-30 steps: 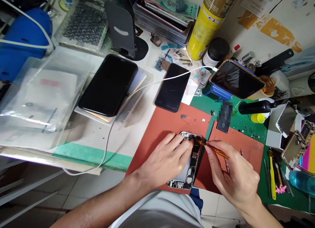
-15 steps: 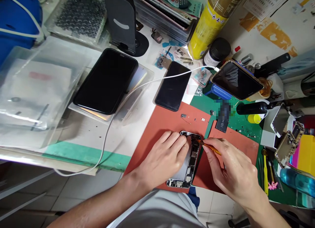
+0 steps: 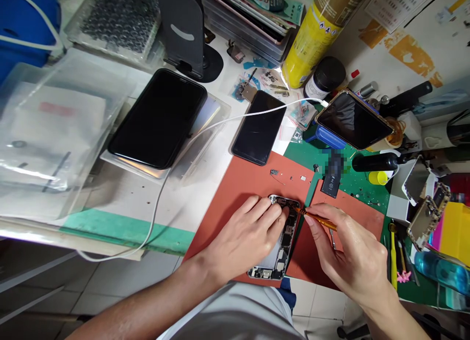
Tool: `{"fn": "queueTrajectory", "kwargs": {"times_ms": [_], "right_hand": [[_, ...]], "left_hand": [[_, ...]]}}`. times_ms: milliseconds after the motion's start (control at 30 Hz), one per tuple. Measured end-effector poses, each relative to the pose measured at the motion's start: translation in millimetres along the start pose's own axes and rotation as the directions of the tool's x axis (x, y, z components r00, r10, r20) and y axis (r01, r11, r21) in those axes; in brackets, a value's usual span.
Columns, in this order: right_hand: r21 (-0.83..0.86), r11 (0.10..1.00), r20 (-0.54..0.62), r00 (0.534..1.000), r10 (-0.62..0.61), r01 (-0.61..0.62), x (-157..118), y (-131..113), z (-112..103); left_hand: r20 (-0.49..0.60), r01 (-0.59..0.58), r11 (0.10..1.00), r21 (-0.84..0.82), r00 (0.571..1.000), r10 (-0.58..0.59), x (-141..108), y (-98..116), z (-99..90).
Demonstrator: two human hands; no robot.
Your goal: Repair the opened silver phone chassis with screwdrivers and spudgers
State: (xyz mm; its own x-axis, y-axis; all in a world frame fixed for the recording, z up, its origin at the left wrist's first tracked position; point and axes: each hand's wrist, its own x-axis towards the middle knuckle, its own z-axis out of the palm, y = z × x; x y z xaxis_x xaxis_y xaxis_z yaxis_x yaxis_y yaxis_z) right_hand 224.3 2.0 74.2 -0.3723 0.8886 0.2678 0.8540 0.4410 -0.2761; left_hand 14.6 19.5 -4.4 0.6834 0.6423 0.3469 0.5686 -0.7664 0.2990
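Observation:
An opened smartphone [image 3: 286, 238] lies on the reddish-brown mat, its circuit board and inner parts bare. My left hand [image 3: 257, 230] rests across it, closed, with bent fingers pressing near the phone's top end; the fingertips are partly hidden. Between the thumb and fingers of my right hand [image 3: 348, 249] is a slim orange tool [image 3: 321, 219], pointed left at the upper part of the phone. Too small to make out is the tool's tip, close to my left fingertips. Below the orange handle, a thin metal piece [image 3: 332, 239] shows by my right palm.
Small parts [image 3: 274, 172] and a black phone battery [image 3: 331, 181] lie beyond the phone. A dark screen [image 3: 259, 129], a larger black phone [image 3: 159, 119] and a white cable [image 3: 235, 117] are farther back. Hand tools [image 3: 393, 257] lie at the right, near a blue bottle [image 3: 440, 270].
My right hand and the orange tool have shifted very slightly, and more of the thin metal piece shows under the handle. My left hand stays on the phone.

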Motion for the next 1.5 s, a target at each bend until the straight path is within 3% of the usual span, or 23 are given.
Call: {"fn": "queueTrajectory", "kwargs": {"times_ms": [800,1133,1367,1500], "right_hand": [[-0.006,1.0,-0.027,1.0,-0.004,0.004,2.1,0.3,-2.9],[0.011,1.0,0.029,1.0,0.007,-0.007,2.5,-1.7,-3.7],[-0.064,0.997,0.005,0.999,-0.043,0.043,4.2,-2.7,-4.1],[-0.028,0.998,0.068,0.996,-0.062,0.064,3.1,-1.9,-5.7]], "left_hand": [[0.017,-0.008,1.0,0.015,1.0,0.008,-1.1,-0.1,-0.5],[-0.01,-0.022,1.0,0.013,1.0,0.022,-1.2,-0.6,0.8],[0.009,-0.026,1.0,-0.005,1.0,0.026,0.0,-0.1,-0.4],[-0.001,-0.014,1.0,-0.013,1.0,0.014,0.5,-0.4,-1.1]]}}
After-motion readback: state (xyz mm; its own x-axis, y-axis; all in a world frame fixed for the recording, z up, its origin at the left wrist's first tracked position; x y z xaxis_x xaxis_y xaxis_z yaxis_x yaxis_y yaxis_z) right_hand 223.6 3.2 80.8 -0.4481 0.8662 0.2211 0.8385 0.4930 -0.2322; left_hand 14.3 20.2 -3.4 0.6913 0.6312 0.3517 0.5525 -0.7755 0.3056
